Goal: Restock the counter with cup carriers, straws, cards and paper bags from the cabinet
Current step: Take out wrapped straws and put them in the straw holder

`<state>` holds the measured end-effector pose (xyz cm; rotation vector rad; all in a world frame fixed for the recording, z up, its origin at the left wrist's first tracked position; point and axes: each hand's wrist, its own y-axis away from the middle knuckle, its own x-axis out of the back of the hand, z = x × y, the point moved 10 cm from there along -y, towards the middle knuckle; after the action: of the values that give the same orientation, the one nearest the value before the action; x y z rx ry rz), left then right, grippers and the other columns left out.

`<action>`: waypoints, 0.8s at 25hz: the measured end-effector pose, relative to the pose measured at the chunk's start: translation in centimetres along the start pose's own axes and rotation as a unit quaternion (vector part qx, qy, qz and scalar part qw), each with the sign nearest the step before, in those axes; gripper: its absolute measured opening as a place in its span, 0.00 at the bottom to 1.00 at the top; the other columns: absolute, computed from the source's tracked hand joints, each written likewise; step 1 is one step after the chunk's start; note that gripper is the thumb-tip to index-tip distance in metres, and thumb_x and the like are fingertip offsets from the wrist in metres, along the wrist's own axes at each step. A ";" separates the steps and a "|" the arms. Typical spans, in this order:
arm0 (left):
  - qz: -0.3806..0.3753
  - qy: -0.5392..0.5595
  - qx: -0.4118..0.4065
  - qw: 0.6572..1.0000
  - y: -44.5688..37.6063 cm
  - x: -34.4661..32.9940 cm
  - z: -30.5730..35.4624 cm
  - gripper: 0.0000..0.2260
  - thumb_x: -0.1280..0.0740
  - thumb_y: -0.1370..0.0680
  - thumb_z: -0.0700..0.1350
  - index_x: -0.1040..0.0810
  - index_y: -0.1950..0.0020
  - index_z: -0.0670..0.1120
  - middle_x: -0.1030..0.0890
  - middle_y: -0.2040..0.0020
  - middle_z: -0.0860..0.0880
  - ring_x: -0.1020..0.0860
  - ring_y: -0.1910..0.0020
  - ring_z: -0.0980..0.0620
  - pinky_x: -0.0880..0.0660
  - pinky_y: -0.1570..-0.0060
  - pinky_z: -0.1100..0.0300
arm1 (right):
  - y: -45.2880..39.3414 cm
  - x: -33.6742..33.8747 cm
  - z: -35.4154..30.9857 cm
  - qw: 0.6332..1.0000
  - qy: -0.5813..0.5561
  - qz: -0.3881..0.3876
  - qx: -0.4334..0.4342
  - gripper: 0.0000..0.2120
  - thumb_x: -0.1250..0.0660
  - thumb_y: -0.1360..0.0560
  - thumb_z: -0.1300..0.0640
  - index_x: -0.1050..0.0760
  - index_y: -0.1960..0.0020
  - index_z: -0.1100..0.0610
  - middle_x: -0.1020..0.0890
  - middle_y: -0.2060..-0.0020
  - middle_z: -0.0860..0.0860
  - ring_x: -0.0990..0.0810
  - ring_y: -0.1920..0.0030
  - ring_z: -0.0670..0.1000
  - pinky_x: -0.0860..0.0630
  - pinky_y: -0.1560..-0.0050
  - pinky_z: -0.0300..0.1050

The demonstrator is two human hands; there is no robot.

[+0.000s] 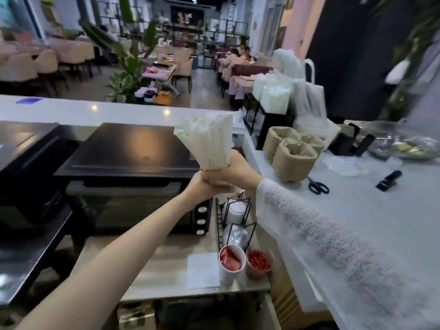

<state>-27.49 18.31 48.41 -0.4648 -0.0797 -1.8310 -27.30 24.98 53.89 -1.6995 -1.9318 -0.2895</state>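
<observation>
Both hands hold an upright bundle of paper-wrapped straws (207, 141) in front of me, above the lower shelf. My left hand (204, 184) grips the bundle's bottom end. My right hand (235, 170) wraps round it just above, from the right. The straws fan out at the top. Brown pulp cup carriers (294, 152) stand stacked on the white counter (371, 210) to the right. Behind them, white paper bags (273, 94) sit in a black rack, with more wrapped straws (309, 98) standing beside.
A black oven (133, 177) sits below my hands. Black scissors (317, 185) and a black stapler (389, 179) lie on the counter. Two cups with red packets (245, 260) and a wire lid rack (235, 217) stand on the lower shelf.
</observation>
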 end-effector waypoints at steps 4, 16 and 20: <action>-0.050 -0.036 -0.065 0.996 -6.7 -0.6 2.7 0.31 0.20 0.33 0.46 0.26 0.32 0.48 0.20 0.38 0.50 0.23 0.37 0.53 0.26 0.36 0.55 | -3.0 5.8 0.4 0.994 -0.049 0.092 -0.020 0.13 0.24 0.33 0.67 0.19 0.49 0.68 0.15 0.52 0.62 0.16 0.48 0.57 0.19 0.45 0.53; -0.077 0.067 -0.179 0.979 -18.1 -7.0 9.5 0.38 0.21 0.33 0.47 0.35 0.27 0.47 0.22 0.38 0.54 0.23 0.39 0.59 0.24 0.42 0.64 | -7.3 18.6 4.7 0.929 -0.182 0.318 -0.058 0.16 0.24 0.32 0.61 0.18 0.45 0.58 0.13 0.53 0.52 0.14 0.52 0.49 0.18 0.50 0.44; -0.071 0.049 -0.180 0.980 -21.8 -8.3 10.7 0.38 0.23 0.31 0.45 0.38 0.26 0.49 0.22 0.42 0.58 0.23 0.46 0.68 0.25 0.50 0.72 | -9.8 21.5 6.2 0.925 -0.213 0.311 -0.053 0.19 0.23 0.31 0.59 0.20 0.41 0.59 0.13 0.52 0.52 0.14 0.52 0.47 0.18 0.56 0.40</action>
<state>-42.99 35.73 59.18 -0.6317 0.2980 -2.0132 -39.47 44.56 61.95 -2.4979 -1.5389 0.2416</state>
